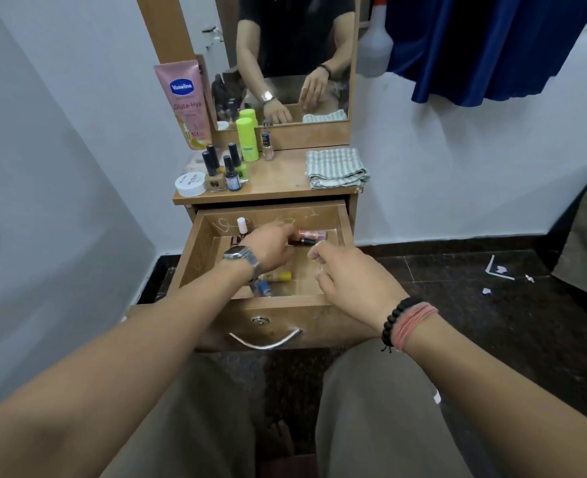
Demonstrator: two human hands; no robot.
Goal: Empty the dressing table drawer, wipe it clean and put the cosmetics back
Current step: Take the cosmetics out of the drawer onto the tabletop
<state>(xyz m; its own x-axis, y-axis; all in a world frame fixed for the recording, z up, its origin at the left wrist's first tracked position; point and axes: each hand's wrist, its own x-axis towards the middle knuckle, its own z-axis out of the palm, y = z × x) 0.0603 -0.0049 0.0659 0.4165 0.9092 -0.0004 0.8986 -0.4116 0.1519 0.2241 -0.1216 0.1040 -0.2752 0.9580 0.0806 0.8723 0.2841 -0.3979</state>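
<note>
While the drawer (195,257) stands pulled out toward me, my head camera looks down into it over both forearms. My left hand (271,246), with a metal watch (240,255) on its wrist, reaches into the middle of the drawer, fingers pointed toward the far right; its fingertips are at a dark lipstick tube (302,241), but I cannot tell whether they pinch it or only touch it. Just beyond that tube lies a reddish tube (311,233) against the far wall. My right hand (347,274) hovers over the drawer's near right corner, fingers loosely curled and holding nothing that I can see; a black bead bracelet (397,320) and pink threads (414,322) circle that wrist. A white-capped bottle (241,226) stands at the far left of the drawer, and a yellow tube (280,276) and a blue bottle (262,288) lie near the front, partly hidden under my left wrist.

On the table top (278,177), at the left, stand a pink lotion tube (185,101), a white jar (190,183), several nail polish bottles (231,174) and a green stick (247,139). A folded striped cloth (335,167) lies at the right. The mirror (292,56) behind reflects both arms. A blue curtain (475,46) hangs at the far right.
</note>
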